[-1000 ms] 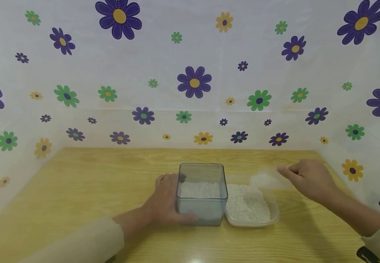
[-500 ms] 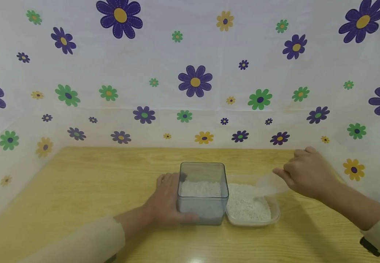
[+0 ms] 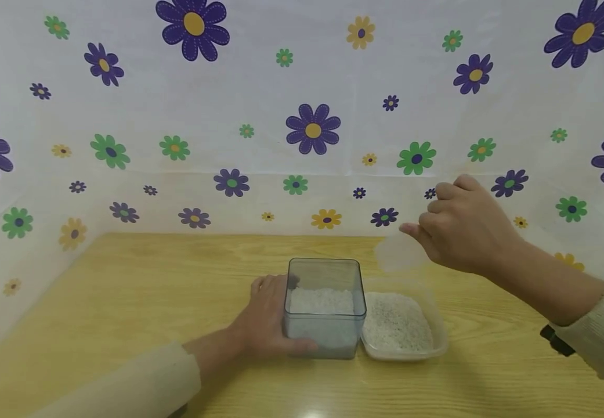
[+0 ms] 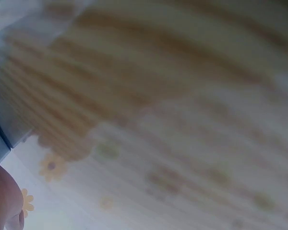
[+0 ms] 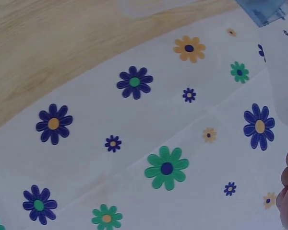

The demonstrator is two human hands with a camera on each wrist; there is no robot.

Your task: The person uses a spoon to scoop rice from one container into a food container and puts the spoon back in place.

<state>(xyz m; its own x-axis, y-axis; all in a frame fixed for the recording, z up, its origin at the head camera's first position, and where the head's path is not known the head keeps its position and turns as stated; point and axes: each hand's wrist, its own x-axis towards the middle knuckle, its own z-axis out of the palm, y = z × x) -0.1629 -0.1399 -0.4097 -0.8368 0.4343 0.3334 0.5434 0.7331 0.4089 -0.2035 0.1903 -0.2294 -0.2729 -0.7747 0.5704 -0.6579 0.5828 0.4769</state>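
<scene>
In the head view, a translucent grey square container (image 3: 325, 337) stands on the table, partly filled with what looks like white rice. My left hand (image 3: 262, 322) holds its left side, thumb across the front and fingers behind. Right beside it sits a low clear plastic tub (image 3: 440, 342) with more rice (image 3: 398, 322). Above the tub's back edge, my right hand (image 3: 469, 229) grips a translucent whitish scoop (image 3: 398, 253); its handle is hidden in the fist. Part of the scoop (image 5: 283, 72) also shows at the right edge of the right wrist view.
The wooden table (image 3: 150, 290) runs back to a white flower-print cloth (image 3: 260, 98), which hangs behind and along both sides. Much of the left wrist view is blurred; a container corner (image 4: 2, 129) shows at its left edge.
My right hand has raised the scoop from the rice in the tub, up and to the left. The left hand stays on the container.
</scene>
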